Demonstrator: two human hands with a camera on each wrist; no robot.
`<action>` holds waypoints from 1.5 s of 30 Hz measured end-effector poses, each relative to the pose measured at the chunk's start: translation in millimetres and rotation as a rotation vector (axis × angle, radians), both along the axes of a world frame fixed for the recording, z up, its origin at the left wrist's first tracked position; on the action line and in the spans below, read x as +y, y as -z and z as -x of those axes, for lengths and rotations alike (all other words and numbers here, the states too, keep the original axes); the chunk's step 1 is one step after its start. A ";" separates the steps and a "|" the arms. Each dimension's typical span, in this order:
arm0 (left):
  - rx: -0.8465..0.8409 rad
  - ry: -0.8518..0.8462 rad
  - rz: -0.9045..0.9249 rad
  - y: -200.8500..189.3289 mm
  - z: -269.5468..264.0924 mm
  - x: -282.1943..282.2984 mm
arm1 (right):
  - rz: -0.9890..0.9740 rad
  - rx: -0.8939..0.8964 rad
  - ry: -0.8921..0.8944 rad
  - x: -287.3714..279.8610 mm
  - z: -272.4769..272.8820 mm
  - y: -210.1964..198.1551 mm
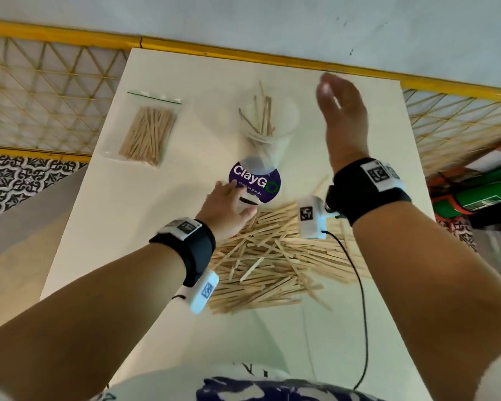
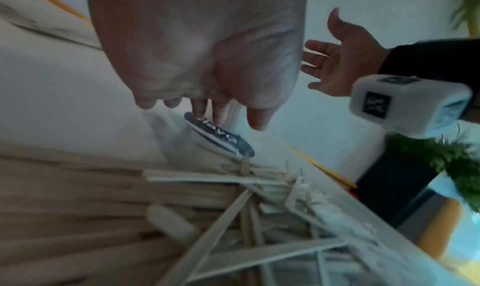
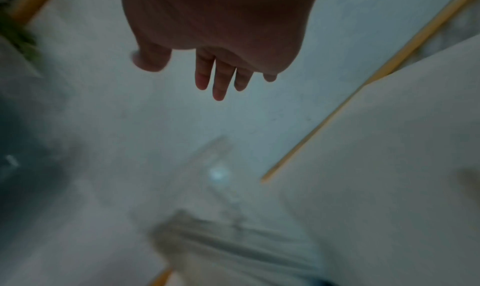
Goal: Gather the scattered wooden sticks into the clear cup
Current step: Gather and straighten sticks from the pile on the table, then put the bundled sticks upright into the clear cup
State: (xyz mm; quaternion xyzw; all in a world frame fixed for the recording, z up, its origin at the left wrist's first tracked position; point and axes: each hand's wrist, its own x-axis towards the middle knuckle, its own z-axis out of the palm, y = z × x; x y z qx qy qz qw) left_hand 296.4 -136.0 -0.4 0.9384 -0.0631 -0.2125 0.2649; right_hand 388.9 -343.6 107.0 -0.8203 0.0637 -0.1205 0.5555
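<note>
A clear cup [image 1: 284,118] stands mid-table with several wooden sticks leaning in it. Its foot is by a round purple "ClayGo" sticker [image 1: 269,180]. A large loose pile of wooden sticks [image 1: 275,261] lies nearer me, also seen as the pile of sticks [image 2: 233,208] in the left wrist view. My left hand [image 1: 230,202] reaches over the pile's far edge, fingers relaxed, and its fingertips [image 2: 202,113] touch the sticker [image 2: 223,140] beside the cup's base, holding nothing. My right hand [image 1: 337,99] is raised right of the cup, fingers straight and spread, empty, as the right hand [image 3: 207,74] shows too.
A sealed clear bag of sticks [image 1: 148,134] lies at the far left of the white table [image 1: 113,227]. A yellow rail and lattice fence [image 1: 55,82] run behind the table. A black cable [image 1: 362,285] trails from my right wrist. Green cylinders [image 1: 480,195] lie on the right.
</note>
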 end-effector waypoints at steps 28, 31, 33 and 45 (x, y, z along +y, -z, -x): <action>-0.100 0.040 -0.337 -2.0 84.8 41.3 | 1.156 0.216 -0.893 2.7 117.4 96.8; -0.073 0.014 -0.436 -2.1 91.9 52.6 | 1.221 0.217 -0.916 7.2 116.4 97.7; -0.125 0.022 -0.421 -0.8 94.6 54.6 | 1.238 0.191 -0.940 10.6 114.6 99.9; -0.191 -0.018 -0.243 -6.2 92.3 81.5 | 1.023 0.306 -0.866 1.8 95.5 76.7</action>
